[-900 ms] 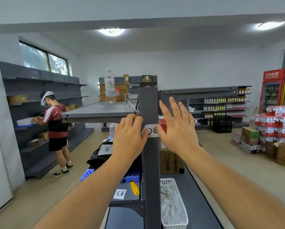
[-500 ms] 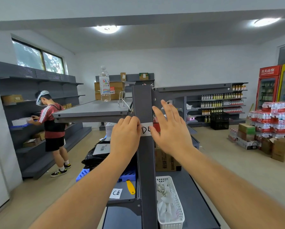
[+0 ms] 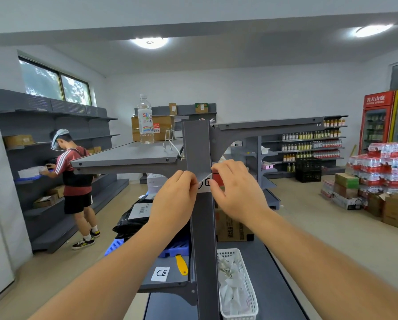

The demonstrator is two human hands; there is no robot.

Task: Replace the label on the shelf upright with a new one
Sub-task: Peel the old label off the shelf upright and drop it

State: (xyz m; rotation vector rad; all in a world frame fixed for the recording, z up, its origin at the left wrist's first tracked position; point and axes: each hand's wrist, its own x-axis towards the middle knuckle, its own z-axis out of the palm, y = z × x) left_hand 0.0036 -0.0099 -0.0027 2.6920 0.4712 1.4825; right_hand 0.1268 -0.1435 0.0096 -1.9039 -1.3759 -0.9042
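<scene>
While the white label (image 3: 204, 183) sits on the front of the grey shelf upright (image 3: 199, 146), the left hand (image 3: 173, 199) pinches its left edge and the right hand (image 3: 237, 190) pinches its right edge; below lies a CE card (image 3: 160, 273)

Both arms reach forward, left hand (image 3: 173, 197) and right hand (image 3: 238, 192) pinching.
</scene>
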